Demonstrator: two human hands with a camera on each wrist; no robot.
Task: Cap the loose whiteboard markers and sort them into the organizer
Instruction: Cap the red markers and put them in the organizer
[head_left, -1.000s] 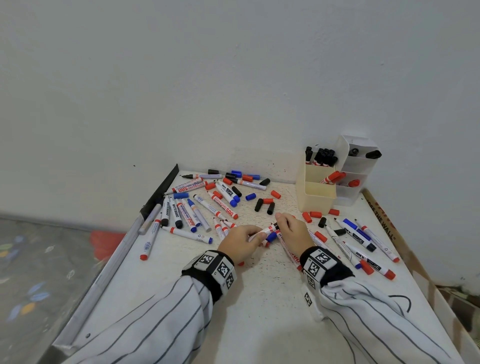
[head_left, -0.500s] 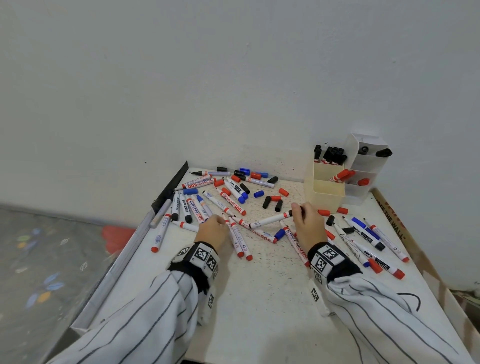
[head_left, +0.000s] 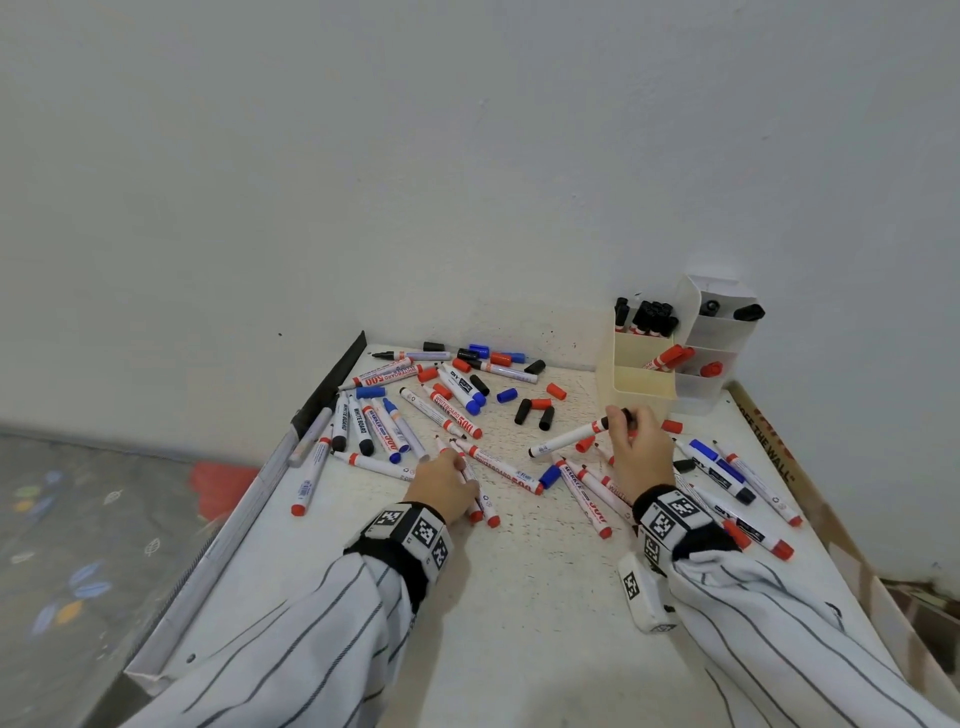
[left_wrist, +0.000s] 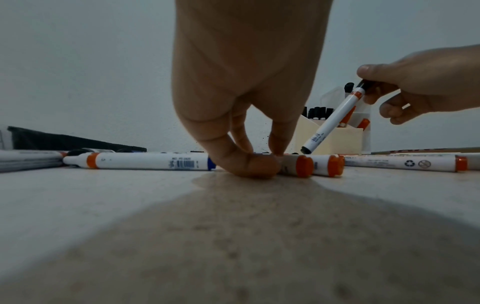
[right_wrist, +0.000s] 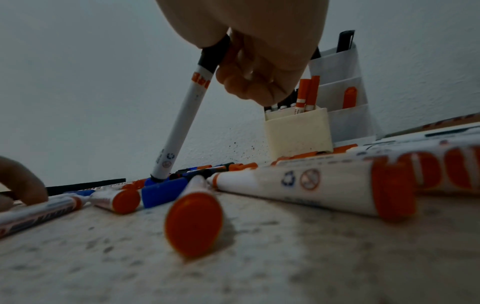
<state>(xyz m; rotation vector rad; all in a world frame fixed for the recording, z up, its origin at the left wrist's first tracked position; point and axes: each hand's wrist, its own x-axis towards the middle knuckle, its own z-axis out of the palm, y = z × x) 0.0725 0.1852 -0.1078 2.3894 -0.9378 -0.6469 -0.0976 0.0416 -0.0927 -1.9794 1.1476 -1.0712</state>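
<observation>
My right hand (head_left: 638, 453) pinches the black-capped end of a white marker (head_left: 569, 438); thumb and fingers curl round the cap, and the barrel slants down so its lower end sits just above the pile, over a loose blue cap (right_wrist: 164, 191) in the right wrist view. My left hand (head_left: 442, 484) is down on the table (head_left: 524, 597), fingertips (left_wrist: 255, 164) curled onto a red-ended marker (head_left: 475, 491) lying flat; whether it is gripped or only pressed I cannot tell.

Writing I can read: "WHITEBOARD 500" in red on a barrel (head_left: 385, 375) near the far left and on another (head_left: 503, 467) between my hands; "WHITE BOARD" in black on two black-capped barrels (head_left: 341, 421) at the left. A recycling mark and a crossed-circle symbol show on the closest barrel (right_wrist: 303, 181) in the right wrist view. The cardboard strip (head_left: 774, 441) along the right edge reads "THE WALL".

The organizer (head_left: 644, 384) stands at the far right corner against the wall (head_left: 467, 182): black-capped markers in its rear cream compartment, red-capped ones in the next, and a white tiered part beside it.

Markers and loose caps crowd the far half of the table. A dark rail (head_left: 332, 384) borders the left edge. The near half, under my striped sleeves (head_left: 291, 644), is bare tabletop.
</observation>
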